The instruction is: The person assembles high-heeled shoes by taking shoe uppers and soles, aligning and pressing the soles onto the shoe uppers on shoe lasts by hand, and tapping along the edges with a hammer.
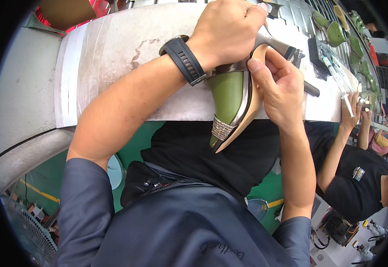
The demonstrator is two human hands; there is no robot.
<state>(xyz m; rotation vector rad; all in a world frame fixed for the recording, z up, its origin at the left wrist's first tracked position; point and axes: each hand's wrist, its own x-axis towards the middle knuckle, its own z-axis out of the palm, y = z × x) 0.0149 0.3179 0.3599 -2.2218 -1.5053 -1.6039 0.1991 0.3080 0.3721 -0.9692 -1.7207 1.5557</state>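
A pointed high-heeled shoe is between my hands over the bench edge, toe pointing down toward me. It has a green last inside, a dark metallic upper, a glittering rhinestone band near the toe and a tan sole. My left hand, wearing a black watch, is closed around the back of the shoe near its metallic heel. Against the sole, my right hand grips with the thumb and bent fingers at the arch. Parts of the upper are hidden behind my left hand.
The pale, stained bench runs in front of me. Right of the shoe lies a dark-handled tool. Farther right are a black tray, a syringe and several green shoe lasts. A co-worker in black sits close on the right.
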